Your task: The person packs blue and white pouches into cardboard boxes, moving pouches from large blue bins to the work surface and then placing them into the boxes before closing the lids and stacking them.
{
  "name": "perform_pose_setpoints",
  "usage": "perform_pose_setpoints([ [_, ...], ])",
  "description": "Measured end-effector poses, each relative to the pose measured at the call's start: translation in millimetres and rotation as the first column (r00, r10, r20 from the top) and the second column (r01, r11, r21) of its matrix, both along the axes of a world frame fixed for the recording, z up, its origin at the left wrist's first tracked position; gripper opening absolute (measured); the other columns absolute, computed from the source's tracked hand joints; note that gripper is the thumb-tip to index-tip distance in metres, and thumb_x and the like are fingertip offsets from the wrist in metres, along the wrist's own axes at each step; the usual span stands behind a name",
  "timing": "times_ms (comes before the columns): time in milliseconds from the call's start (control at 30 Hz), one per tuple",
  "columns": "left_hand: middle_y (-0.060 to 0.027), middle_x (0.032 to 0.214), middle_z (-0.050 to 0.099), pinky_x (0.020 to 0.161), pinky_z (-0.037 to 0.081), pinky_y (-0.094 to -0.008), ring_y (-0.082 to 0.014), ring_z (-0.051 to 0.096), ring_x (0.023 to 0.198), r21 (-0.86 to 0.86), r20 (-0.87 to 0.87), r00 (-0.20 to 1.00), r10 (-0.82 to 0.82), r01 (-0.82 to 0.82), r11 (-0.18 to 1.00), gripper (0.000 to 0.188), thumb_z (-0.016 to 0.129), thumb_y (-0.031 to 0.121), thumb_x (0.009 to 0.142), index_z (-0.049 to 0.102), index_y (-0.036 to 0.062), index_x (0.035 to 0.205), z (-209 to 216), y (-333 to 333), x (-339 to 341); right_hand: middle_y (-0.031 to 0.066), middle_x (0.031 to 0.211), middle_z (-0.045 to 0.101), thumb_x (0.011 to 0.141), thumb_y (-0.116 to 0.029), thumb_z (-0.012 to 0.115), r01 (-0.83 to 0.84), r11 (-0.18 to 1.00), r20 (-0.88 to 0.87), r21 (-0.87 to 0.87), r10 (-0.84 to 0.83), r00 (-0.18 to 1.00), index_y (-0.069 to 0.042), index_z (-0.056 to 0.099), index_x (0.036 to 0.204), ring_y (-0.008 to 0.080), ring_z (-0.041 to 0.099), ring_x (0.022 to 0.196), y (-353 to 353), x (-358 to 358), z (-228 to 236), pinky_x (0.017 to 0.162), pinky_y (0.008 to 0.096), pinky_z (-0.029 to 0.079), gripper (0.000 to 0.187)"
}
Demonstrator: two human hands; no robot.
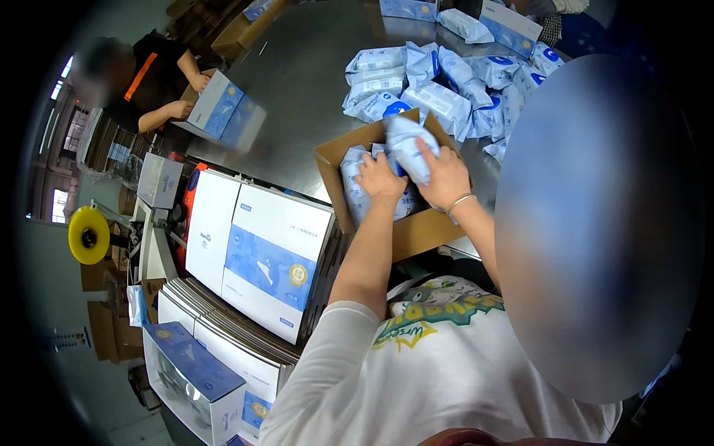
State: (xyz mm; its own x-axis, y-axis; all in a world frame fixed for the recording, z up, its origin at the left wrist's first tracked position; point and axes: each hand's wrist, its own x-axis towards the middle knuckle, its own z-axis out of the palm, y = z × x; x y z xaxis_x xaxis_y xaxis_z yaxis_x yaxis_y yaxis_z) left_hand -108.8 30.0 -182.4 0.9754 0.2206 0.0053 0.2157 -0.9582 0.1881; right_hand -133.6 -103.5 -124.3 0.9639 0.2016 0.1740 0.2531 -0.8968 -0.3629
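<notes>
While the left hand (381,178), fingers apart, apparently steadies plump blue-and-white plastic packs (355,184) inside a brown cardboard box (428,233), the right hand (448,178) clamps a tilted matching pack (406,149)

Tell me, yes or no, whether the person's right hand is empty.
No, the right hand grips a pale blue-and-white pack at the open carton.
</notes>
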Motion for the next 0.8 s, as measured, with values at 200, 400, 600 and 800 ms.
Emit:
perform_pose_setpoints([
  [200, -0.0114, 0.114, 0.042, 0.087, 0.032, -0.0439, -0.0297, 0.044, 0.105, -0.054, 0.027, 0.999, 0.021, -0.019, 0.998, 0.068, 0.075, 0.039, 0.054, 0.05, 0.0082, 0.109, -1.7, 10.5, 1.7, 0.0209, 0.099, 0.049, 0.066, -0.031, 0.066, 0.051, 0.944, -0.164, -0.326, -0.109, 0.98, -0.002, 0.025, 0.135, 0.0316, 0.051, 0.09, 25.7, 23.8, -31.7, 0.074, 0.0381, 0.046, 0.085],
  [400, -0.0162, 0.098, 0.054, 0.081, 0.035, -0.0482, -0.033, 0.05, 0.096, -0.33, 0.071, 0.985, -0.157, 0.172, 0.928, 0.062, 0.066, 0.027, 0.067, 0.042, 0.004, 0.119, 6.0, 12.0, -48.6, 0.0253, 0.114, 0.044, 0.072, -0.04, 0.063, 0.033, 0.962, -0.208, -0.272, -0.092, 0.974, -0.004, 0.028, 0.134, 0.0368, 0.044, 0.105, 38.2, 37.2, -80.1, 0.09, 0.0423, 0.038, 0.079],
  [600, -0.0154, 0.113, 0.051, 0.088, 0.04, -0.0406, -0.0331, 0.049, 0.103, -0.617, 0.378, 0.902, -0.209, 0.414, 0.67, 0.041, 0.067, 0.012, 0.068, 0.054, 0.0033, 0.105, 148.5, 57.9, -170.2, 0.0171, 0.134, 0.034, 0.077, -0.046, 0.055, -0.073, 0.947, 0.06, -0.313, 0.096, 0.994, -0.008, 0.043, 0.128, 0.0312, 0.026, 0.127, 48.7, 48.8, -87.7, 0.105, 0.0444, 0.018, 0.064],
  [800, -0.0166, 0.095, 0.059, 0.075, 0.046, -0.0327, -0.0295, 0.058, 0.089, 0.016, 0.801, 0.558, 0.219, -0.386, 0.922, 0.035, 0.062, -0.003, 0.065, 0.058, -0.0016, 0.099, 300.0, 199.8, -322.8, 0.0146, 0.142, 0.024, 0.084, -0.047, 0.047, 0.0, 0.885, -0.012, -0.465, -0.006, 1.0, -0.01, 0.028, 0.137, 0.0297, 0.022, 0.13, 64.9, 43.9, -87.7, 0.105, 0.0423, 0.019, 0.068],
])
